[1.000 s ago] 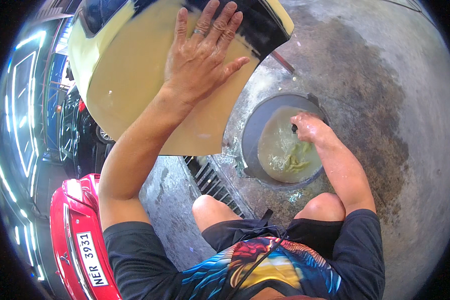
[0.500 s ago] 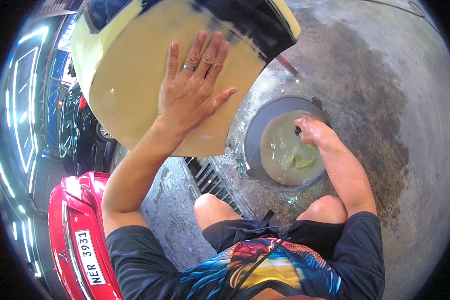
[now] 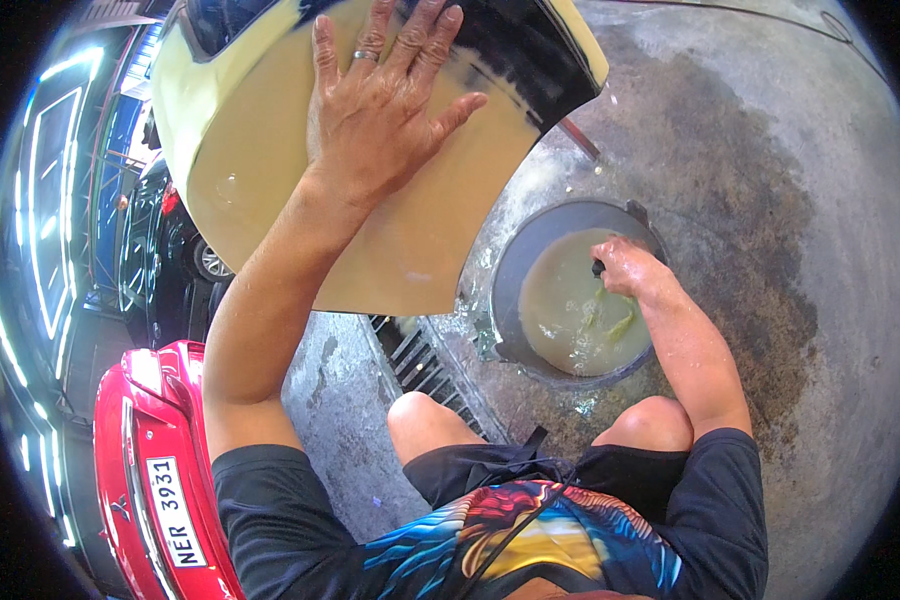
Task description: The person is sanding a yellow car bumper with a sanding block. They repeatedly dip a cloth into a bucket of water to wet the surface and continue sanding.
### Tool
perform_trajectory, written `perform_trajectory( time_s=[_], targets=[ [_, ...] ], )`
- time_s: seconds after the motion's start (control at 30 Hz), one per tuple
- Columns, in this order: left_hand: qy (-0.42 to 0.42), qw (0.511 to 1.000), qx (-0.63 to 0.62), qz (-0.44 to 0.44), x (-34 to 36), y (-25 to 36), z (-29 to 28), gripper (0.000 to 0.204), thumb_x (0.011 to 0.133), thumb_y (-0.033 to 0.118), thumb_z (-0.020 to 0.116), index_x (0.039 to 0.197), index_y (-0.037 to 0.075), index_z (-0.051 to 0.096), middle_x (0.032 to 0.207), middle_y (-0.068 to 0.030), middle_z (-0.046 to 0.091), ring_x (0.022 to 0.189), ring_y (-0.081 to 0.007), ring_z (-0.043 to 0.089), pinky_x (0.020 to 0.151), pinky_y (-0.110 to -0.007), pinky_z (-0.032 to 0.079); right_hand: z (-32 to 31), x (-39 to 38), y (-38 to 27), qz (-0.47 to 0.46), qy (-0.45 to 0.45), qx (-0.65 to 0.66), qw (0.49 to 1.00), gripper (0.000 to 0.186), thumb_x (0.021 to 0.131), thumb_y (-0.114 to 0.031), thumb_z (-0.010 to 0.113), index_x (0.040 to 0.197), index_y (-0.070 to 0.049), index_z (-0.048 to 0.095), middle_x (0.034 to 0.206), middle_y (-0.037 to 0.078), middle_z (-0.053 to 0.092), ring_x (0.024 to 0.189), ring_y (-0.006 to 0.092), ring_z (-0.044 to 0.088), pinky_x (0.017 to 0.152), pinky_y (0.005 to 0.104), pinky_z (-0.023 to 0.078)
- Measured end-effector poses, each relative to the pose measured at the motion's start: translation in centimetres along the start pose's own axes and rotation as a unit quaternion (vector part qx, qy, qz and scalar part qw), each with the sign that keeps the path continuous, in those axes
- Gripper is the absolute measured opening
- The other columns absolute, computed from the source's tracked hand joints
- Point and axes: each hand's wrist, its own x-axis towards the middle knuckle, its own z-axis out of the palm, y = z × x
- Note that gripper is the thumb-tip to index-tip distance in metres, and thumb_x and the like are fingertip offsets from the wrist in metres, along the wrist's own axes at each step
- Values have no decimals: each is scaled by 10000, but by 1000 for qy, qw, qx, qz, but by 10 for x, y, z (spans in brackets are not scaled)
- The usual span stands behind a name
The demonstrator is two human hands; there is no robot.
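My left hand (image 3: 385, 110) lies flat, fingers spread, on a large curved car body panel (image 3: 240, 190) with a tan, wet-looking surface, pale yellow at the left side and black along the top. My right hand (image 3: 620, 262) is closed on a small black object (image 3: 598, 268) over a grey round tub (image 3: 515, 300) of cloudy water. A yellowish-green soft thing (image 3: 610, 320) shows in the water below it, partly hidden and too unclear to name.
A red car (image 3: 120, 450) stands at lower left, a black car (image 3: 150, 260) behind it. A drain grate (image 3: 420, 370) crosses the wet concrete floor (image 3: 730, 180) beside the tub. A thin red bar (image 3: 580, 140) sticks out beyond the panel's right edge.
My left hand moved down the panel, then back up toward its top, still flat. My right hand stays at the tub while the green thing shifts in the water.
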Motion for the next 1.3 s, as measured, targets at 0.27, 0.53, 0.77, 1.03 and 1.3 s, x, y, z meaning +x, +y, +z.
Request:
perform_trajectory(
  time_s=[0.27,0.53,0.77,1.03,1.3],
  targets=[
    [-34,999,-17,-4,-19,-2,-2,864,981,686,510,1681,239,271,1748,22,240,1623,-270,170,1258,-667,113,-3,-2,0,-3,1,20,1000,362,774,-9,681,1116,-106,749,1151,183,743,1118,390,706,924,493,580],
    [-108,994,-35,-11,-57,10,-22,912,974,687,512,1688,189,239,1751,-25,230,1626,-300,148,1258,-677,57,-6,-4,-3,-2,-13,2,1000,361,810,-28,672,1155,-111,738,1172,186,733,1135,391,694,958,495,566],
    [-90,996,-15,-3,-42,5,-17,876,974,698,504,1673,216,290,1745,10,250,1619,-275,188,1238,-717,56,-7,-3,-4,1,-27,-1,1000,397,831,-67,696,1224,-122,724,1221,176,711,1185,385,668,997,494,546],
    [3,1000,-11,4,2,-2,0,829,982,702,494,1662,260,322,1738,59,265,1609,-262,217,1221,-745,80,-6,-5,-2,8,-15,19,1000,397,817,-46,680,1202,-123,731,1199,171,717,1164,388,674,976,487,552],
    [-31,1000,-1,-5,-15,-5,-4,831,985,697,495,1666,259,309,1745,57,246,1620,-255,176,1216,-755,88,-7,-6,-2,11,-7,23,1000,397,821,-45,677,1207,-118,733,1208,181,718,1168,390,675,986,488,553]
  ],
)
